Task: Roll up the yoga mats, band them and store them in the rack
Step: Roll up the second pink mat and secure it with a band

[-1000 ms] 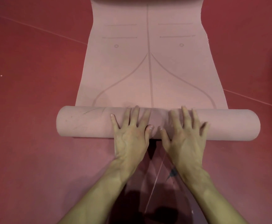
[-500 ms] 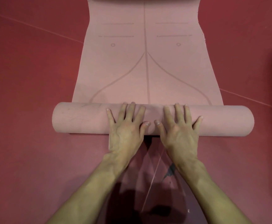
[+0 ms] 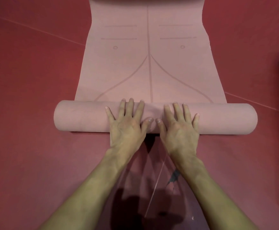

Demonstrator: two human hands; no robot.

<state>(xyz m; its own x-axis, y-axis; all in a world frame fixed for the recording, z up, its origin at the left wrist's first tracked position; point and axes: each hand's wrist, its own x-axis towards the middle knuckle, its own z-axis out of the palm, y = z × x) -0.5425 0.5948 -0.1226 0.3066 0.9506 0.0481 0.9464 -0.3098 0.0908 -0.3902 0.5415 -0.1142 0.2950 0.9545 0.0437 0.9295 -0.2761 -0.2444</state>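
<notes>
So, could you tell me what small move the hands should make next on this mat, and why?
Probably push the roll a little way forward, away from the person. The left hand and right hand both lie flat on its middle with straight fingers, and a long stretch of flat mat lies unrolled ahead of it, so the rolling looks unfinished.

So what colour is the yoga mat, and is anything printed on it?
Dusty pink yoga mat with darker alignment lines, clearest in the head view.
</notes>
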